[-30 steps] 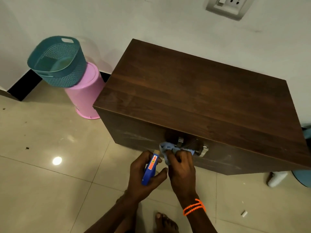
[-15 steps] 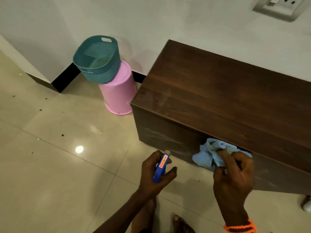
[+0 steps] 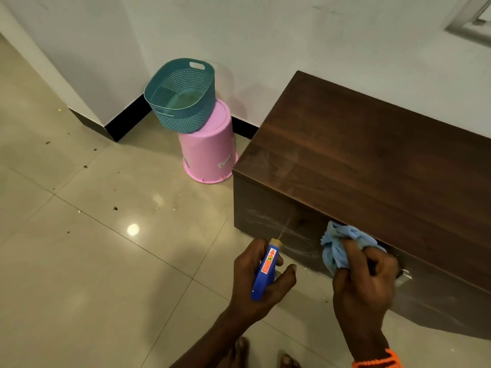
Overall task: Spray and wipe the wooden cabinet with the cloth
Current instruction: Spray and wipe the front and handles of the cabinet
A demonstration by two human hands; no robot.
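Glossy beige floor tiles filled the room's lower half, dotted with dark crumbs and one bright reflection of a lamp. Nearest the camera, at six o'clock, bare toes showed between the forearms. At about five o'clock the left hand was wrapped around a blue spray bottle, its nozzle aimed up toward the cabinet, a thin mist streaking from the tip onto the front panel. Beside it, at four o'clock, the right hand clutched a bunched light-blue cloth against the cabinet's front, just under the top edge; an orange band circled that wrist. Whitish smears marked the front panel between bottle and cloth. The cabinet ran off toward three o'clock, against the white wall. Farther off, near twelve o'clock, a pink bucket stood upside down on the floor, and a teal perforated basket sat tilted on it; I could not tell whether anything lay inside.
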